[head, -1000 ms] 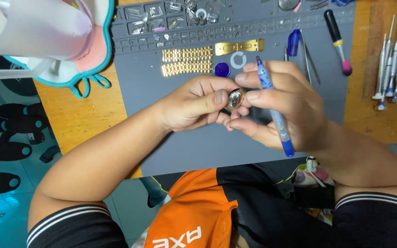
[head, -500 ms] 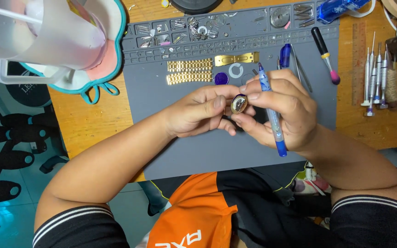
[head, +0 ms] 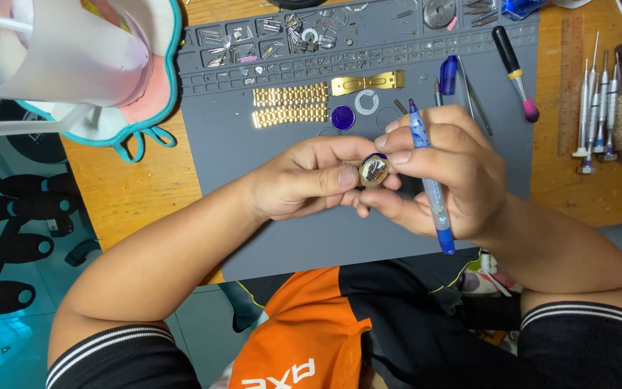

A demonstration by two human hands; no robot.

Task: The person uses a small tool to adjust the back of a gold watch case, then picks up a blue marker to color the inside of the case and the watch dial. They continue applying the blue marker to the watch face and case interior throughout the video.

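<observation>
Looking down from the head camera, both hands meet above a grey rubber work mat (head: 289,238) lying on a wooden desk (head: 131,194). The left hand (head: 304,180) pinches a small round gold-coloured watch case (head: 373,171) by its rim, thumb pressed on the near edge and fingers curled behind it. The right hand (head: 440,173) closes on the same case from the other side with thumb and forefinger, while a blue-and-clear plastic pen-shaped tool (head: 430,180) sits tucked between its fingers, tip pointing toward the person's body.

On the mat beyond the hands lie two gold metal bracelet strips (head: 291,104), a gold clasp piece (head: 367,83), a round blue disc (head: 343,117) and a white ring (head: 366,102). A row of slim metal screwdrivers (head: 599,108) rests on the desk to the right.

The case looks light, rigid and smooth, so likely slippery; its open face seems delicate. Holding it by the rim, as both hands do, appears the safest grip.
</observation>
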